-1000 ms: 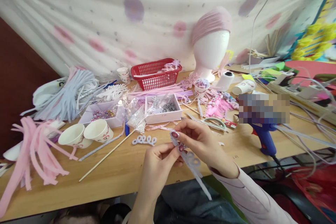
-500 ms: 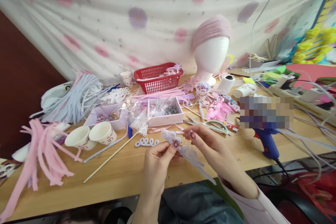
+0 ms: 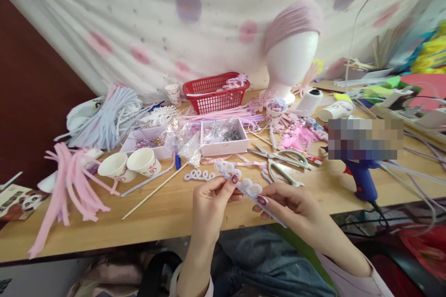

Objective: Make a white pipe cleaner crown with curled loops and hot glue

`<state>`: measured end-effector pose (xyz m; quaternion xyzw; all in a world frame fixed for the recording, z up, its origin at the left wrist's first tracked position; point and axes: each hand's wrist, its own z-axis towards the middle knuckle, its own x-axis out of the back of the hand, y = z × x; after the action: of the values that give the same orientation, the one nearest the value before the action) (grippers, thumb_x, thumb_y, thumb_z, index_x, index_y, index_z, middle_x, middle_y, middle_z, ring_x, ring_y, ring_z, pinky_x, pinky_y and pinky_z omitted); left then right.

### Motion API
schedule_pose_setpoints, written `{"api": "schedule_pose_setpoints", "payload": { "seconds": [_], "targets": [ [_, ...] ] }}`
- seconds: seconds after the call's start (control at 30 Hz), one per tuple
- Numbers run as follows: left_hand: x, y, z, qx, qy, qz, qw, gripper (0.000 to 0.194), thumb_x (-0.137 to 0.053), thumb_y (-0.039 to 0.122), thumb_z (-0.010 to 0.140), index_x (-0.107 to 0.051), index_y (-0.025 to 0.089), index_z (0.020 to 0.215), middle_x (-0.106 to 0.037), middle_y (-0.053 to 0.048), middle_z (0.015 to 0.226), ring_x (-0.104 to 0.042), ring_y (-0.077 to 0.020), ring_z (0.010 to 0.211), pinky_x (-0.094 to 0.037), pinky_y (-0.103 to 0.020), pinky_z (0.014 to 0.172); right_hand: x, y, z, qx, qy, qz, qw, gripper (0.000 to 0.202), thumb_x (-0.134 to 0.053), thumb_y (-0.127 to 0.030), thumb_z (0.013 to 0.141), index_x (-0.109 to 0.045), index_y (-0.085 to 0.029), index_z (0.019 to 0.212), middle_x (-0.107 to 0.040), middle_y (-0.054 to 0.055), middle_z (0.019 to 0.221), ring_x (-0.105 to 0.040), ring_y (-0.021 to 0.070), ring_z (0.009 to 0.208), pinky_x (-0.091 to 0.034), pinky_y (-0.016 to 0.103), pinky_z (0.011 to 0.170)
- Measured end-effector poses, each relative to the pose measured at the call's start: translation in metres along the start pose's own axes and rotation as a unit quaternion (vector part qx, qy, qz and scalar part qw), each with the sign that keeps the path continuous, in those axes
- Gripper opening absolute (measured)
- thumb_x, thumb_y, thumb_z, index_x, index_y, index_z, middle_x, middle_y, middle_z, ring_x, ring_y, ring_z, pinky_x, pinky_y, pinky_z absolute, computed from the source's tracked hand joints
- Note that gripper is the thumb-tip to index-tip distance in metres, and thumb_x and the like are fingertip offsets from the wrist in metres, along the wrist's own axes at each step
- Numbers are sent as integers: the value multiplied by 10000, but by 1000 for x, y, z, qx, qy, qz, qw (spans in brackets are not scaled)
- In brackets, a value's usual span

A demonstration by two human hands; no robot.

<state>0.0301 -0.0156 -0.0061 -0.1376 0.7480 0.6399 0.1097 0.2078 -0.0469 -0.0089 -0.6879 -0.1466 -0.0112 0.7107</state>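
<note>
Above the front edge of the table, both hands pinch one pale lilac pipe cleaner bent into a row of small loops. My left hand is closed on its looped middle, thumb on top. My right hand grips it further along, near the straight tail that slants down to the right. Just left of my fingers a second looped pipe cleaner lies on the wood. Behind the right hand rest scissors and pliers with pale green handles.
A blue glue gun lies at the right with cables around it. Paper cups, a wooden stick and pink pipe cleaners are at the left. Further back stand a white box, a red basket and a foam head.
My right hand has come down and closed on the pipe cleaner, which was held by the left hand alone with the right fingers lifted above it. The view has shifted slightly.
</note>
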Motion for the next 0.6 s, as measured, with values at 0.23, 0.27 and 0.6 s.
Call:
{"api": "schedule_pose_setpoints", "payload": {
  "seconds": [0.23, 0.27, 0.6],
  "targets": [
    [-1, 1, 0, 4, 11, -13, 1000, 278, -899, 421, 617, -807, 164, 672, -772, -40, 668, -708, -139, 600, -603, -192, 572, 0, 3, -12, 42, 0, -42, 998, 249, -584, -364, 967, -719, -205, 1104, -753, 60, 790, -726, 173, 649, -603, 238, 590],
    [0, 1, 1, 3, 16, -17, 1000, 281, -905, 419, 605, -809, 165, 677, -773, -40, 669, -710, -138, 597, -605, -194, 576, 0, 3, -14, 58, 6, -66, 996, 244, -576, -331, 968, -718, -210, 1124, -745, 54, 771, -710, 160, 608, -588, 219, 545],
    [-2, -1, 4, 1, 64, -59, 996, 270, -936, 380, 554, -804, 169, 658, -764, -9, 652, -709, -111, 596, -597, -159, 574, -17, 5, -7, 46, 79, -27, 995, 271, -598, -331, 948, -721, -202, 1152, -774, 74, 835, -706, 154, 567, -572, 220, 482]
  ]
}}
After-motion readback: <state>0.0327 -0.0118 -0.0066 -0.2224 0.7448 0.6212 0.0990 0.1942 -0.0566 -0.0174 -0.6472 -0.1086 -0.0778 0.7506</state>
